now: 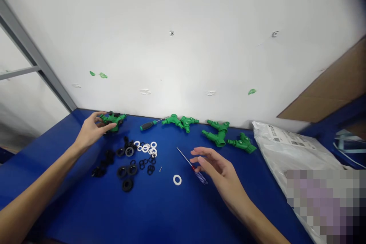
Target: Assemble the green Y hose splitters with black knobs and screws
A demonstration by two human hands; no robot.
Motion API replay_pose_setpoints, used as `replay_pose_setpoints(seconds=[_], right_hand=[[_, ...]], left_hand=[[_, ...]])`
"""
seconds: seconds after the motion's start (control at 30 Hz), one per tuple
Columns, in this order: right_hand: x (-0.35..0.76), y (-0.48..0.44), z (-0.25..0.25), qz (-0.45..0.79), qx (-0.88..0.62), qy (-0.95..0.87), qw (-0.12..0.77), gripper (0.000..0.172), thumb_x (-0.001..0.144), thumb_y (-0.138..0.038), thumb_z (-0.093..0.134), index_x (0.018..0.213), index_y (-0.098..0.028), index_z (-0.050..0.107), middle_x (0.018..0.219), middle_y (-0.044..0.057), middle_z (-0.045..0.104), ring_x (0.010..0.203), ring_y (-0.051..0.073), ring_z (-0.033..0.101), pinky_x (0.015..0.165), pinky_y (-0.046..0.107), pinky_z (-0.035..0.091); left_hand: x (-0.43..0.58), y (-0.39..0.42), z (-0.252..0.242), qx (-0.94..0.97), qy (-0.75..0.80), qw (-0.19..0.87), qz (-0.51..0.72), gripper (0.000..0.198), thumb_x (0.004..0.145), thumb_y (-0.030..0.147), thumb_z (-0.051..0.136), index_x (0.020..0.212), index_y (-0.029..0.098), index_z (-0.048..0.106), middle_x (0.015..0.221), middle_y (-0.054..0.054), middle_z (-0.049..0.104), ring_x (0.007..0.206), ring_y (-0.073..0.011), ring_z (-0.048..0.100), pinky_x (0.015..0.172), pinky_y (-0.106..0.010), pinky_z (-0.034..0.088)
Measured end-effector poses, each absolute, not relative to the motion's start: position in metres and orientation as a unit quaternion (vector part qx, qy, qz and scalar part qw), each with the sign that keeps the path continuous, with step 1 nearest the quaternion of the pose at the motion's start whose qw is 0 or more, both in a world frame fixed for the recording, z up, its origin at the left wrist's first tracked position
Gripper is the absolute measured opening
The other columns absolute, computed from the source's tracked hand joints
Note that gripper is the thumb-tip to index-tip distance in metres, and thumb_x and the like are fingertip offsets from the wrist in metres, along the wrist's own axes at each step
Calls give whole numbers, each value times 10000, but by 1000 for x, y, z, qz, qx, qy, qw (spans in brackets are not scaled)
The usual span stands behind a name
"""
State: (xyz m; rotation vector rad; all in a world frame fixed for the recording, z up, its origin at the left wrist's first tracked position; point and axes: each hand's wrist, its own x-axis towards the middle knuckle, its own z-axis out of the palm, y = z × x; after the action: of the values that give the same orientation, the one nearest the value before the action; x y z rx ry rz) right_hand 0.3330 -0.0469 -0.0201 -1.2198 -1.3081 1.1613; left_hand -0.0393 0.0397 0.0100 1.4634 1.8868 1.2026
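Observation:
My left hand (93, 129) reaches to the back left, thumb and fingers closed round a green Y-shaped hose connector (114, 121) with black parts on it. Hovering beside a screwdriver (199, 174) with a clear purple handle, my right hand (215, 166) is empty, its fingers curved and apart. A single white ring washer (177, 180) lies left of that screwdriver. White washers (145, 148), black O-rings (151, 169) and a small screw (160, 169) are spread out mid-table. Black ring caps (127, 185) and small black fittings (100, 169) sit nearer my left forearm.
Along the wall, several more green connectors (219, 137) lie on the blue table (148, 213). A green-and-black screwdriver (148, 125) rests at the back. At right are a plastic bag (274, 141) and cardboard (328, 91); a white wall (177, 61) closes off the rear.

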Motion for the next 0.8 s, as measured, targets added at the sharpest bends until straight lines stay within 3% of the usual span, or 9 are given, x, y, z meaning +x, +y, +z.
replay_pose_setpoints(seconds=[0.2, 0.47, 0.6, 0.7, 0.8], right_hand=[[332, -47, -21, 487, -519, -549, 438, 420, 814, -568, 697, 1034, -210, 703, 888, 78, 739, 734, 203, 642, 676, 358, 534], [333, -47, -19, 494, -515, -561, 418, 412, 801, -573, 697, 1010, -218, 702, 868, 62, 719, 733, 189, 623, 765, 382, 539], [334, -47, -20, 491, -525, -564, 407, 429, 798, -582, 685, 1019, -215, 693, 872, 65, 710, 738, 193, 618, 757, 383, 535], [334, -47, -20, 487, -538, -563, 395, 446, 796, -583, 675, 1041, -211, 684, 871, 70, 703, 748, 201, 618, 717, 367, 529], [334, -47, -19, 485, -541, -565, 392, 431, 796, -571, 668, 1031, -211, 684, 867, 67, 700, 749, 199, 618, 725, 363, 533]], left_hand=[[-45, 53, 0, 565, 728, 128, 365, 574, 662, 497, 777, 1087, 170, 572, 1026, -162, 734, 984, -351, 688, 882, -478, 536], [-44, 57, -13, 595, 738, 16, 319, 675, 752, 570, 681, 1226, 126, 495, 1088, -173, 663, 1002, -372, 621, 898, -507, 501], [-45, 56, -20, 603, 730, -27, 320, 737, 761, 573, 673, 1299, 109, 473, 1171, -189, 610, 1119, -385, 558, 960, -496, 470], [-46, 58, -23, 612, 722, -46, 319, 608, 771, 501, 673, 1236, 130, 542, 1140, -162, 625, 1100, -349, 580, 954, -443, 473], [-46, 62, -26, 629, 713, -32, 308, 378, 804, 438, 635, 1071, 171, 626, 877, -75, 687, 851, -270, 658, 802, -363, 514]])
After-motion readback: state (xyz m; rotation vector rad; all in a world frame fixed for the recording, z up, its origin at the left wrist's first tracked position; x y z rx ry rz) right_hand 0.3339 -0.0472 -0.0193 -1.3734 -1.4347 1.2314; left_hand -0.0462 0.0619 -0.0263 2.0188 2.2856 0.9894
